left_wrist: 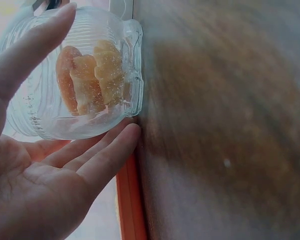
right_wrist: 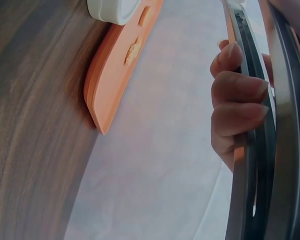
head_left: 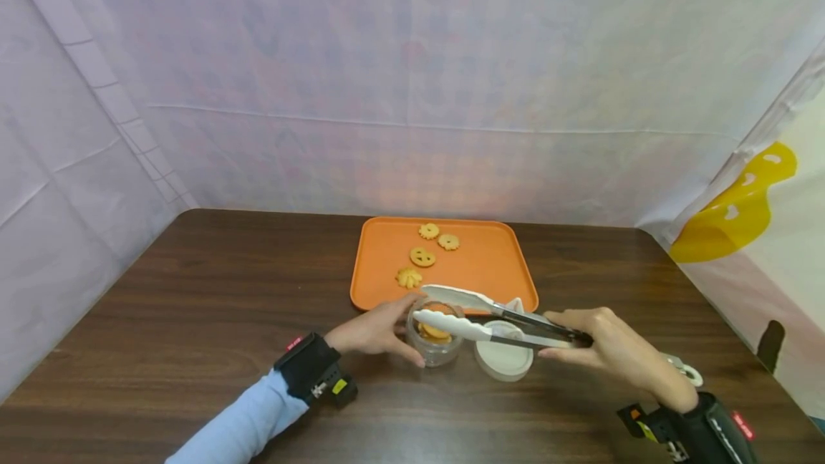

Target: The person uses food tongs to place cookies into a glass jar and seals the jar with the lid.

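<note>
The left hand [head_left: 380,333] holds the glass jar [head_left: 440,358], with thumb and fingers set on opposite sides of the wall. The jar stands upright and uncovered on the bench [head_left: 258,292], just in front of the tray [head_left: 490,256]. Inside the jar, the left wrist view shows several stacked cookies [left_wrist: 108,75]. The right hand [head_left: 606,342] grips the tongs [head_left: 473,330] near the rear end, fingers curled round the handles. The arms of the tongs are spread; the near white tip overlaps the jar mouth and the far tip overlaps the tray's near edge, though the height of both tips cannot be determined. The white lid [head_left: 505,362] lies on the bench beside the jar, on its right. Four separate biscuits [head_left: 422,257] rest on the orange tray.
</note>
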`<state>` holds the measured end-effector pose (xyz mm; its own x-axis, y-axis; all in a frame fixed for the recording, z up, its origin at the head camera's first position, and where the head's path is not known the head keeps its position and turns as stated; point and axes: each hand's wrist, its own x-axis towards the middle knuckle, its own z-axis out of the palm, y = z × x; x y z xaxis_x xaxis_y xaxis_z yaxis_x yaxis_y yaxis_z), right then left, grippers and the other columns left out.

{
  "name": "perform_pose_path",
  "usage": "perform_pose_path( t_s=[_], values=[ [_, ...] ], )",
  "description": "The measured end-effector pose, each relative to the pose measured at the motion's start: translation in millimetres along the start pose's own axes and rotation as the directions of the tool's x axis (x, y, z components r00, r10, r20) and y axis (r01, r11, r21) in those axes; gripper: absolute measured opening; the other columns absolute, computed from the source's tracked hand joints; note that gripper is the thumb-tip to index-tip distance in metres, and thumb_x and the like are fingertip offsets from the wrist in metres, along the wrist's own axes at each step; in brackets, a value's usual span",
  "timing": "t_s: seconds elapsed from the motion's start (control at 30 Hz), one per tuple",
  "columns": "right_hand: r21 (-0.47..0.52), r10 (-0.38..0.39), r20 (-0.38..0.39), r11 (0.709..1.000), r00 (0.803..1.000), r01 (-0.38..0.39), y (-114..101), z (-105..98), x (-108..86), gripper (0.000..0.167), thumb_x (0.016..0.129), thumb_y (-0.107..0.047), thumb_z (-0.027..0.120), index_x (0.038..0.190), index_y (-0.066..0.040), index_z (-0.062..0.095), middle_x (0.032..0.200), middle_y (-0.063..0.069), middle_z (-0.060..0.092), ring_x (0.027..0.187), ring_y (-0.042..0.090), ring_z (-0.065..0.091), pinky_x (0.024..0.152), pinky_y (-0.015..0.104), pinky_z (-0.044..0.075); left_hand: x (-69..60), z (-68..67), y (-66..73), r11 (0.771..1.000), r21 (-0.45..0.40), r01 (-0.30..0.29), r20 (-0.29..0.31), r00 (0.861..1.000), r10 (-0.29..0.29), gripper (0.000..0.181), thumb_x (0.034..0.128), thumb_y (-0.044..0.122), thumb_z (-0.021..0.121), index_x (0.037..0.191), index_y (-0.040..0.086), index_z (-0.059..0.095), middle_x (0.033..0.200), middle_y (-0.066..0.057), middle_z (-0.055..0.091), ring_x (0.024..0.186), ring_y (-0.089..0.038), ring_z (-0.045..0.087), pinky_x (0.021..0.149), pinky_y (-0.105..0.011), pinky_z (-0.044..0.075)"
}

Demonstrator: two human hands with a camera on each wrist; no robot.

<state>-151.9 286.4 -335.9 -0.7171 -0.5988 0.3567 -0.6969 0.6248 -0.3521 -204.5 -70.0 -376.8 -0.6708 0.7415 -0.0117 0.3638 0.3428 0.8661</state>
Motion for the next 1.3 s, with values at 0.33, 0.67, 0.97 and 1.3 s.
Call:
perform_pose_path(
  t_s=[0.33,0.67,0.97,1.3],
  values=[
    [-0.03,-0.005,-0.078,1.0,0.997,0.002,0,1,0.9,0.047,0.079,-0.023,0.084,0.115,0.005,0.071,0.081,-0.005,0.07,0.064,-0.008,0.042,0.051,0.013,0.035,-0.7,0.2,0.1,1.0,-0.006,0.019,0.002,1.0,-0.019,0.084,0.081,0.004,0.082,0.146,-0.006,0.031,0.148,-0.031,0.043,0.139,-0.045,0.042,0.108,-0.048,0.049],
    [-0.061,0.067,-0.173,0.995,0.983,-0.079,5,2,8.1,0.044,0.078,-0.02,0.084,0.112,0.006,0.072,0.081,0.006,0.074,0.061,-0.007,0.042,0.049,0.016,0.036,-1.1,-0.3,-1.1,1.0,-0.012,0.011,-0.001,1.0,-0.011,0.085,0.0807,0.005,0.083,0.148,-0.004,0.031,0.147,-0.029,0.044,0.138,-0.044,0.044,0.108,-0.046,0.049],
    [-0.081,0.172,-0.103,0.98,0.98,-0.181,13,10,24.9,0.049,0.083,-0.025,0.081,0.117,0.008,0.069,0.082,0.008,0.073,0.058,-0.003,0.041,0.05,0.018,0.035,-1.1,0.4,-2.4,1.0,-0.019,0.005,-0.005,1.0,-0.005,0.083,0.0798,0.003,0.083,0.146,-0.005,0.033,0.147,-0.029,0.044,0.138,-0.045,0.044,0.108,-0.045,0.049],
    [-0.14,0.186,0.017,0.973,0.982,-0.182,19,28,57.5,0.046,0.085,-0.032,0.079,0.116,0.002,0.072,0.064,-0.006,0.05,0.055,0.002,0.037,0.048,0.018,0.028,-0.3,-1.3,-3.1,1.0,-0.016,0.012,-0.005,1.0,-0.012,0.086,0.0801,0.004,0.083,0.148,-0.003,0.031,0.15,-0.029,0.041,0.139,-0.045,0.043,0.108,-0.046,0.049]
  ],
)
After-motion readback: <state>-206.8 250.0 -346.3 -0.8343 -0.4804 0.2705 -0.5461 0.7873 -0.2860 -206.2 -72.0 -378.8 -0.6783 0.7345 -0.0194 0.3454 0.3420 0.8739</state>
